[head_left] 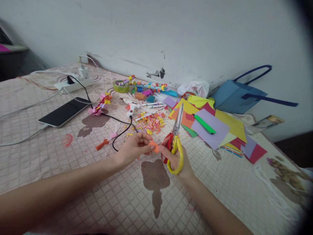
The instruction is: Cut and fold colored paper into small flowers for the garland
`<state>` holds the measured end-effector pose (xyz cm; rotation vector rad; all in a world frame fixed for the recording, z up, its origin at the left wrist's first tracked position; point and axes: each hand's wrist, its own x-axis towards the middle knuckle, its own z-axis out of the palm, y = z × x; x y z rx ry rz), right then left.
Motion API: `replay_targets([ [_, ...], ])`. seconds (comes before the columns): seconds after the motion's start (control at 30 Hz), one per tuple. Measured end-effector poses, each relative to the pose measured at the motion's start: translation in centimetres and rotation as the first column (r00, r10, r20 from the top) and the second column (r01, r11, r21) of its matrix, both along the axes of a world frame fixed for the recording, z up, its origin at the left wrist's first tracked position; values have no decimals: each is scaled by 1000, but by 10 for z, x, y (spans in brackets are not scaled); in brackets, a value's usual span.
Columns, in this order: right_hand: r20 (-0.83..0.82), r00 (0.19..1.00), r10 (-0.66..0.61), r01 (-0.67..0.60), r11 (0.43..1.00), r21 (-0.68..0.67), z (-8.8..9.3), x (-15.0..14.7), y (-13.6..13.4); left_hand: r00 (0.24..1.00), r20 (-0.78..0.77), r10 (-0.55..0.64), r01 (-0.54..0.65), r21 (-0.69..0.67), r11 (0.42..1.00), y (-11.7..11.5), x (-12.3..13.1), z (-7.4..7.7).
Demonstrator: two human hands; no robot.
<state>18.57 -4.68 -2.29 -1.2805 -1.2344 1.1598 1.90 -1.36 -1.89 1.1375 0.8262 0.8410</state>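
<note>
Between the fingertips of my left hand [133,148] is a small orange paper piece [154,146]. My right hand [179,161] holds scissors [177,140] with one red and one yellow handle, blades together and pointing up and away. The thumb and fingers of that hand also reach the right edge of the orange piece. Beyond both hands lies a heap of tiny paper scraps [153,123]. A white glue gun [132,107] rests behind the left hand, near several white-barrelled pens [149,114].
Coloured paper sheets [210,125] with a green marker [204,124] spread to the right, before a blue bag [237,96]. At left are a black-screened tablet [65,112], a power strip [73,85] and cables. Green tape [121,86] and paper flowers [100,104] sit further back.
</note>
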Motion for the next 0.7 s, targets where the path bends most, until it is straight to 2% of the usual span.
replay_targets([
  [0.27,91,994,-63,62,998,14,11,-6,-2,999,7,-37,37,-6,999,-2,1,-1],
  [0.47,77,996,-51,52,998,-21,12,-5,-3,990,-29,-137,133,-120,984,-4,1,-1],
  [0.57,64,998,-23,25,1000,-19,9,-4,-3,990,-10,-141,137,-163,977,-4,1,0],
  [0.7,-36,999,13,-13,1000,2,-3,0,1,992,-20,-122,116,-185,976,-4,0,1],
])
